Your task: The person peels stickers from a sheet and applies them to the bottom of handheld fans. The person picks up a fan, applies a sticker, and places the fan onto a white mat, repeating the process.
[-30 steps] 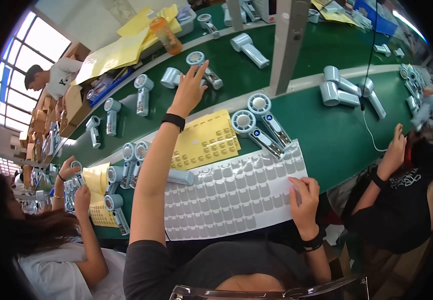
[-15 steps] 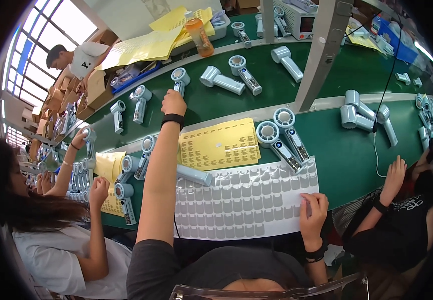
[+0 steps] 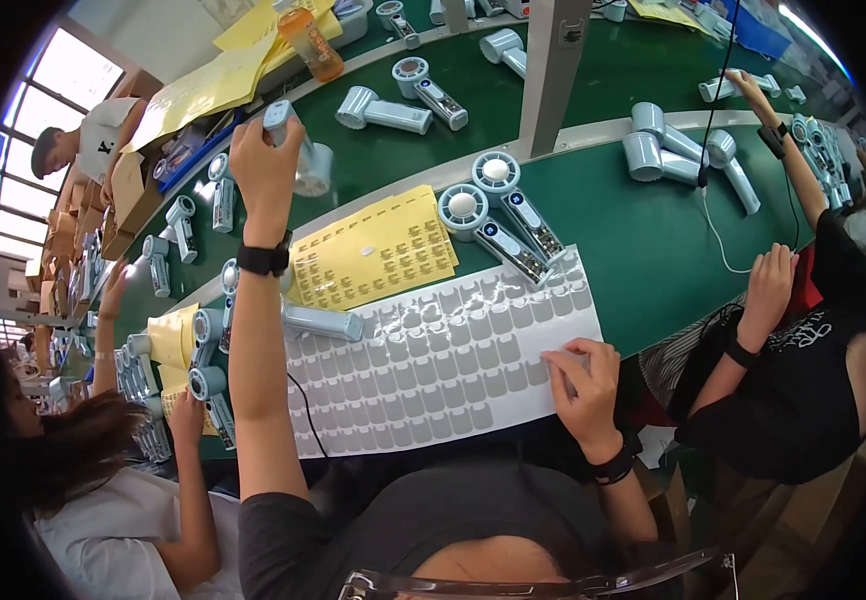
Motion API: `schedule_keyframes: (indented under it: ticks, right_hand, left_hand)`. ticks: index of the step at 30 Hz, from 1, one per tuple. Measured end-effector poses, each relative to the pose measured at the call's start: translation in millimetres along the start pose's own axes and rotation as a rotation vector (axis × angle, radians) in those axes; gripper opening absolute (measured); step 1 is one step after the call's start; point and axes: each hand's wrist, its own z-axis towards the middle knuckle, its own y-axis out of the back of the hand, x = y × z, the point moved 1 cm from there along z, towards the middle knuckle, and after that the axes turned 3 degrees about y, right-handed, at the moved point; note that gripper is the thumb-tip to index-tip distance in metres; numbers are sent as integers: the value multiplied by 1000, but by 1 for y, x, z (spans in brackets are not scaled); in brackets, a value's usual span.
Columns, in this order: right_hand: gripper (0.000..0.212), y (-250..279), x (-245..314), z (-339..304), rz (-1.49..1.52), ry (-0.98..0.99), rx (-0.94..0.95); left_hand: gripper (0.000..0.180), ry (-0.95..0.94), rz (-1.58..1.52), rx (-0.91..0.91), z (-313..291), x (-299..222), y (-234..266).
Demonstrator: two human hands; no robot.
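Note:
My left hand point(image 3: 267, 165) is raised over the far part of the bench, its fingers closed on a light blue handheld fan point(image 3: 314, 172). That fan is tipped, its round head down and its handle end up between my fingers. My right hand point(image 3: 589, 392) rests with loosely bent, parted fingers at the right edge of a white sheet of grey stickers point(image 3: 543, 412). Two fans with bare circuit boards in their handles, a nearer fan point(image 3: 501, 250) and a farther fan point(image 3: 530, 215), lie at the sheet's upper right. Another fan point(image 3: 325, 322) lies across its upper left.
Yellow label sheets point(image 3: 378, 255) lie beyond the sticker sheet. A metal post point(image 3: 553, 75) rises from the bench point(image 3: 603, 240). More fans point(image 3: 385, 112) lie farther back, near an orange bottle point(image 3: 310, 45). Co-workers sit on both sides; a hanging cable point(image 3: 710, 120) is at the right.
My left hand has lifted the fan it was touching on the far bench and turned it head down. The view has shifted. The right co-worker's arm now reaches toward a far fan.

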Motion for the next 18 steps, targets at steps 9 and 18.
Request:
schedule_keyframes:
  ticks: [9, 18]
  right_hand:
    - [21, -3, 4, -1, -2, -15, 25]
    - [21, -2, 14, -12, -63, 29, 5]
  left_hand:
    - [32, -78, -994, -88, -75, -63, 60]
    - [59, -220, -1180, 68, -137, -94, 67]
